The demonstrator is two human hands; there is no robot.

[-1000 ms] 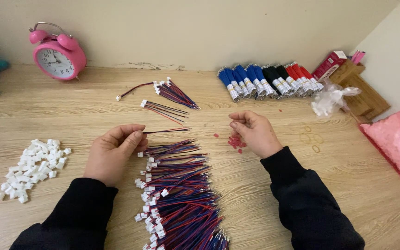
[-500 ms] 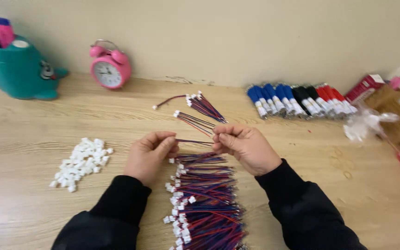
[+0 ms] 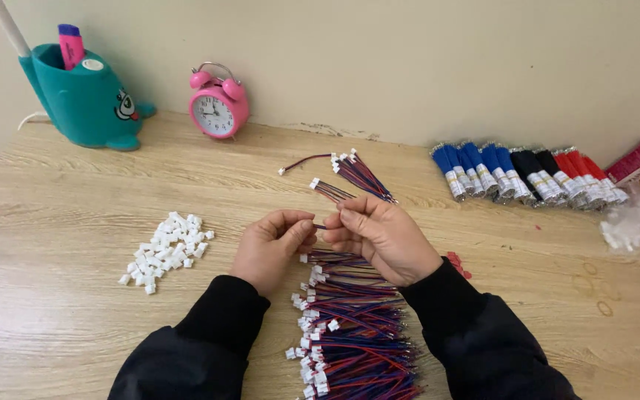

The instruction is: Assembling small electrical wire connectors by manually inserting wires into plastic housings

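Red-and-blue wire, thin and limp, is pinched between both hands over the wire pile: left hand and right hand grip its ends; best held near the stiffer plug.

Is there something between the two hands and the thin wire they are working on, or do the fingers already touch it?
Nothing visible stands between them. The left hand and the right hand meet above the wire pile, and their fingers pinch a thin wire directly. What the wire's ends carry is hidden.
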